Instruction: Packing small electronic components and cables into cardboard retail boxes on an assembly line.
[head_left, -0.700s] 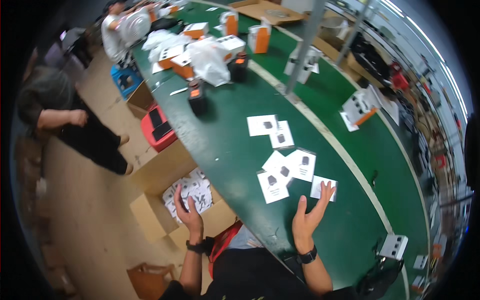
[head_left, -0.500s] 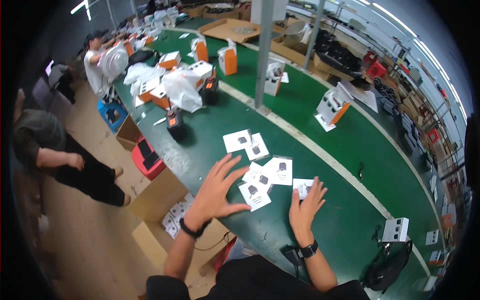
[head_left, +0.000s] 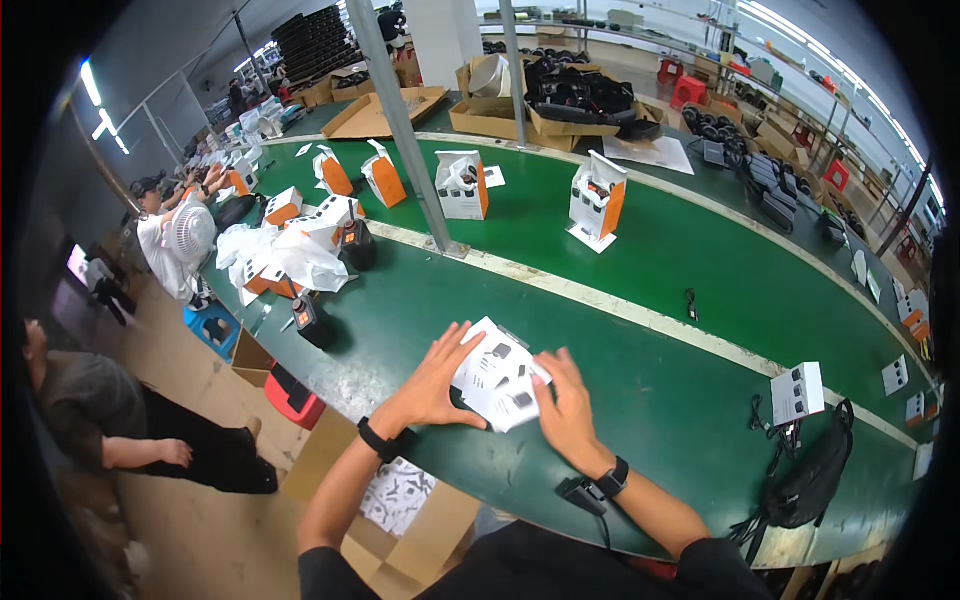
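Through the head camera I have both bare hands over the green table [head_left: 640,400], with a loose group of white leaflets [head_left: 497,378] between them. The leaflets lie overlapping near the table's close edge, dark pictures facing up. My left hand [head_left: 432,385] is at their left side, thumb spread well away from the fingers, the fingers along the upper left edge and the thumb near the lower corner; it is wide and not closed around anything. My right hand [head_left: 567,405] is on the right edge, fingers bent and a little blurred; I cannot tell whether it pinches a leaflet or only pushes against it. A black band [head_left: 382,440] sits on the left wrist and a dark watch [head_left: 612,478] on the right, with a black adapter [head_left: 582,495] just beside the watch.

Below the table edge, near my left forearm, I see an open cardboard box [head_left: 435,535] with more printed papers [head_left: 397,492] inside. Farther right are a white carton [head_left: 797,390] and a black bag [head_left: 815,470]. Beyond the leaflets, to the left, a dark device [head_left: 313,323] stands near a clear plastic bag [head_left: 310,260]. Across the pale strip [head_left: 600,303], an open orange-and-white box [head_left: 598,205] stands upright. At far left, another person [head_left: 90,410] stands beside the table.
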